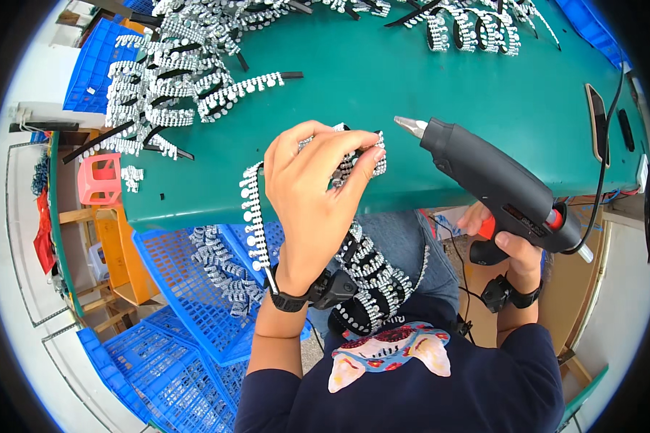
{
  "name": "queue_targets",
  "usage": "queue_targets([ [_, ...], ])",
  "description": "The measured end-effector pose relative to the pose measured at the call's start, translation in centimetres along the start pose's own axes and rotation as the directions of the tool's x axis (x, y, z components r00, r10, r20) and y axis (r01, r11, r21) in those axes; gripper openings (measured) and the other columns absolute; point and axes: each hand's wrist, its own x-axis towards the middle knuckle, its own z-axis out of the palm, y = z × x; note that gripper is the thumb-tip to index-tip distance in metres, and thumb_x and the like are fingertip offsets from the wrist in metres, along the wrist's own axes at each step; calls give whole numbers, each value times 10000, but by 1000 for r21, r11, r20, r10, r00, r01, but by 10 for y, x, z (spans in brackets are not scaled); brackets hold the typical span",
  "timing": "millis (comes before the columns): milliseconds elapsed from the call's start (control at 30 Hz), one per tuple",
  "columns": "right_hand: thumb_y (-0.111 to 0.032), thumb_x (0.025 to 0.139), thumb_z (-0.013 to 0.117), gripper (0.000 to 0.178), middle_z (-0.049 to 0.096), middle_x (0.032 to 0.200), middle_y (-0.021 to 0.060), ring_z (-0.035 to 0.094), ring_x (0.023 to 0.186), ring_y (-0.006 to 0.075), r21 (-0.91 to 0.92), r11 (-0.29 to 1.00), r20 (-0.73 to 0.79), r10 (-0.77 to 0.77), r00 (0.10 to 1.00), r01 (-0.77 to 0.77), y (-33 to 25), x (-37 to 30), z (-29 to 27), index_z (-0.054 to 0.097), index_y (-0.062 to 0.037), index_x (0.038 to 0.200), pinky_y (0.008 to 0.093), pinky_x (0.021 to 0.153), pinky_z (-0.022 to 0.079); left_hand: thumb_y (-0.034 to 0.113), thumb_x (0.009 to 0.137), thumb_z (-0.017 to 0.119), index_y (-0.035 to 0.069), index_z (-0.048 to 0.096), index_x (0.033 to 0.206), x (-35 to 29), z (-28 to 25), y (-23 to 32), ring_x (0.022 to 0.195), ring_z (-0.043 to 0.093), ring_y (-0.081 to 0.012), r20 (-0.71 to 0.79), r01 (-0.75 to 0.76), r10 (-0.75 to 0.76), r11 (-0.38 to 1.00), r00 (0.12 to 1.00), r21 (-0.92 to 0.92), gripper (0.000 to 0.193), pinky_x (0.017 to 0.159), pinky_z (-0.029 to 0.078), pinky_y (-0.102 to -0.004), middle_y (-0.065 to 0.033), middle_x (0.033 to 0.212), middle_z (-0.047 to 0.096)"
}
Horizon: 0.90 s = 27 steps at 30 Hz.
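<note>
My left hand (312, 184) is raised at the front edge of the table, its fingers closed round a beaded trim strip (380, 154) of white and silver beads on black band. One end of the strip hangs down beside my left wrist, and more coiled beaded trim (374, 274) lies against my lap and shirt. My right hand (518, 251) grips the handle of a black glue gun (487, 167) with a red trigger. The gun's metal nozzle points up and left, apart from the strip, and a glue stick shows at its rear.
A green table (339, 79) carries a heap of beaded strips (170, 79) at the far left and more curled trims (473, 29) at the back. A phone (597, 123) and the gun's cord lie right. Blue crates (173, 368) and a pink stool (100, 179) stand left.
</note>
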Motion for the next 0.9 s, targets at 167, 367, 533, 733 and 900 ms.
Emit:
queue_targets([
  [167,-205,731,620,429,618,809,126,604,790,264,-6,1000,101,-7,995,8,0,-5,-7,548,38,1076,434,766,488,82,695,746,90,697,808,0,-7,9,860,531,-185,76,46,-43,998,996,-46,124,764,420,-309,-6,820,660],
  [367,-185,737,616,420,612,818,117,599,825,261,-49,998,119,38,992,-33,-4,-10,-10,558,28,1095,432,783,482,133,694,731,177,697,793,-4,-5,2,880,538,-186,68,-9,11,999,998,-35,113,799,378,-330,64,806,659],
  [533,-139,725,607,438,615,837,120,599,849,268,-55,994,104,97,990,-92,-9,-16,-16,550,29,1126,436,797,483,84,682,732,148,707,793,-6,-6,4,872,531,-183,88,-59,63,997,994,-49,130,777,398,-314,42,817,667],
  [733,-76,685,620,434,624,832,126,607,838,255,-40,990,61,135,989,-133,-20,-18,-13,564,37,1101,416,794,496,114,658,742,183,707,785,-14,-1,-1,880,531,-168,50,-124,125,992,991,-28,149,792,371,-333,82,824,655],
  [900,-48,665,610,412,632,819,120,615,816,237,-99,984,73,156,985,-149,-28,-20,-18,584,44,1066,391,788,508,99,639,737,180,702,785,-19,0,-2,875,528,-174,22,-203,203,979,979,13,170,792,373,-343,82,829,647],
])
